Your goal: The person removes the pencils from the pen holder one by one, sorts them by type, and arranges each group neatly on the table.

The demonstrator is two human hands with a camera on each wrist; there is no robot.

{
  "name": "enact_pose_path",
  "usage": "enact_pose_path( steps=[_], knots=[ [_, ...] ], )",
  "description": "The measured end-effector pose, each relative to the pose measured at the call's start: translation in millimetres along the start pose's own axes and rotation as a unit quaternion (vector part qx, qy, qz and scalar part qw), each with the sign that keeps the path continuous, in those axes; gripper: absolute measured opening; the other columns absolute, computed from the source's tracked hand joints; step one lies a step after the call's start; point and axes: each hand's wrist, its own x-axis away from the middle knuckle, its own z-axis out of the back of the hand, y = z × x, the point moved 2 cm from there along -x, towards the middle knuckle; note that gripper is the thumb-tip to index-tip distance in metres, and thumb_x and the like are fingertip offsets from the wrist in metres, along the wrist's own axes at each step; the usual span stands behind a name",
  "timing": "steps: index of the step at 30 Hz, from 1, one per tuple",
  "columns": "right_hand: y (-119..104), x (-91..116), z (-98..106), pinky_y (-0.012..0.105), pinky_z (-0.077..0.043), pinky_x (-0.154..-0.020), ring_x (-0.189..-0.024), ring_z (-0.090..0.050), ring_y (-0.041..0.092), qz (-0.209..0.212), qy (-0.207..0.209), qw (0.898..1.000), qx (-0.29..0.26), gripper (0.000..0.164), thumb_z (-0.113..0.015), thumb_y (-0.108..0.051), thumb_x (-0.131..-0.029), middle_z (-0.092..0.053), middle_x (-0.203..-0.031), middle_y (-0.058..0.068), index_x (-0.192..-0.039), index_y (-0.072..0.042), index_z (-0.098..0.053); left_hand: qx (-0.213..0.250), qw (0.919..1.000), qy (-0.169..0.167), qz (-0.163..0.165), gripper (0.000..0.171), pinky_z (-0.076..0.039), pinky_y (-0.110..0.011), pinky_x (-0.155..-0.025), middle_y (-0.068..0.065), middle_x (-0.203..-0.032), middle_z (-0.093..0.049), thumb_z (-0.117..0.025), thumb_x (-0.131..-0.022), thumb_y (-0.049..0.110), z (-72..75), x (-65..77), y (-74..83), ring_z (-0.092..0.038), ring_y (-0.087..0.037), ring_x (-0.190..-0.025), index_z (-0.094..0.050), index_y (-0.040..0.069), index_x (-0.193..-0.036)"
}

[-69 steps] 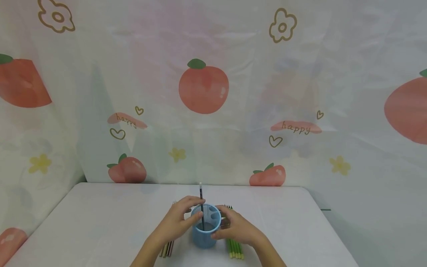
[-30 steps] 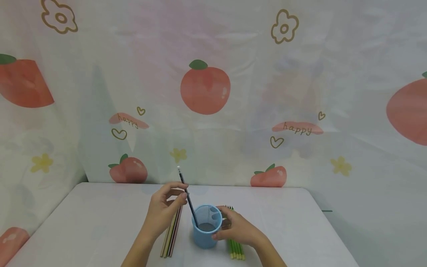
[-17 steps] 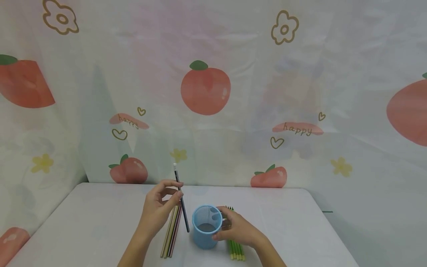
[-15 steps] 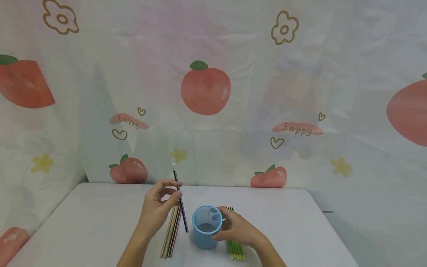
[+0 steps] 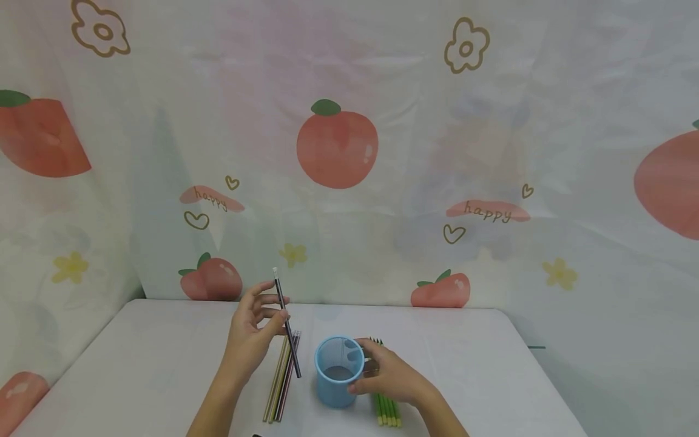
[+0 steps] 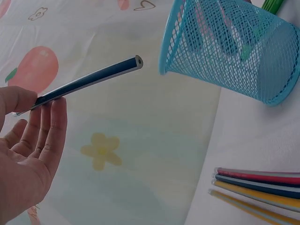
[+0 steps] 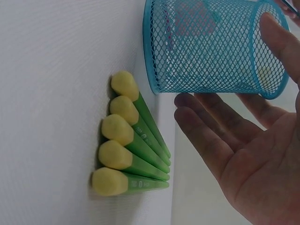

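My left hand (image 5: 248,334) pinches a dark blue pencil (image 5: 287,325) between thumb and fingertips. The pencil tilts, its white-capped end up and its flat unsharpened end down, left of the cup and apart from it. In the left wrist view the pencil (image 6: 89,80) points toward the cup. My right hand (image 5: 390,371) holds the light blue mesh pencil cup (image 5: 335,391) by its right side, thumb near the rim, as the right wrist view of the cup (image 7: 206,51) also shows. The cup stands upright on the table, with no pencil visible inside.
Several unsharpened pencils (image 5: 280,385) in gold, red and dark tones lie left of the cup. Several green pencils (image 5: 386,408) with yellow ends lie to its right, partly behind my right hand. The white table (image 5: 164,364) meets a printed cloth backdrop.
The dark pencil stood inside the cup earlier. My left hand has lifted it out over the rim and drawn it left, above the loose pencils. My right hand has stayed at the cup.
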Motion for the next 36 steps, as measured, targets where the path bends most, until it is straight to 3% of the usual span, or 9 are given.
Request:
enact_pose_path(
  steps=[10, 16, 23, 27, 36],
  knots=[
    [1, 0, 0, 0.054, -0.05, -0.102, -0.122, -0.058, 0.035, 0.004, -0.003, 1.0, -0.007, 0.07, -0.082, -0.023, -0.082, -0.057, -0.136, 0.012, -0.142, -0.015, -0.048, -0.028, 0.9987, 0.005, 0.042, 0.047, -0.063, -0.031, -0.072, -0.015, -0.12, -0.063, -0.066, -0.094, 0.003, 11.2, -3.8, -16.7, -0.067, -0.026, -0.096, -0.049, 0.013, -0.137],
    [1, 0, 0, 0.057, -0.049, -0.103, -0.121, -0.059, 0.035, 0.007, -0.002, 1.0, -0.007, 0.068, -0.082, -0.022, -0.082, -0.058, -0.135, 0.013, -0.141, -0.015, -0.049, -0.046, 0.9958, -0.008, 0.079, 0.045, -0.062, -0.03, -0.071, -0.015, -0.117, -0.063, -0.065, -0.094, 0.003, 16.0, -5.5, -28.9, -0.066, -0.029, -0.096, -0.051, 0.014, -0.135],
    [1, 0, 1, 0.056, -0.05, -0.102, -0.121, -0.059, 0.035, 0.007, -0.002, 1.0, -0.007, 0.069, -0.082, -0.022, -0.082, -0.058, -0.135, 0.012, -0.141, -0.016, -0.049, -0.081, 0.9882, -0.023, 0.128, 0.048, -0.062, -0.03, -0.069, -0.016, -0.117, -0.063, -0.064, -0.095, 0.003, 23.0, -5.0, -41.0, -0.066, -0.027, -0.098, -0.049, 0.007, -0.141],
    [1, 1, 1, 0.055, -0.05, -0.103, -0.122, -0.058, 0.036, 0.006, -0.002, 1.0, -0.009, 0.069, -0.083, -0.022, -0.082, -0.058, -0.135, 0.012, -0.141, -0.016, -0.048, -0.103, 0.9825, -0.025, 0.153, 0.048, -0.062, -0.03, -0.068, -0.016, -0.117, -0.063, -0.065, -0.094, 0.004, 26.0, -4.6, -50.4, -0.067, -0.026, -0.098, -0.051, 0.009, -0.14],
    [1, 0, 0, 0.055, -0.05, -0.103, -0.122, -0.058, 0.035, 0.007, -0.002, 1.0, -0.009, 0.069, -0.082, -0.021, -0.082, -0.057, -0.135, 0.012, -0.142, -0.015, -0.048, -0.156, 0.9686, -0.046, 0.189, 0.044, -0.061, -0.032, -0.062, -0.011, -0.108, -0.065, -0.067, -0.091, 0.003, 26.3, -0.6, -78.8, -0.067, -0.022, -0.086, -0.057, 0.007, -0.134]
  ],
)
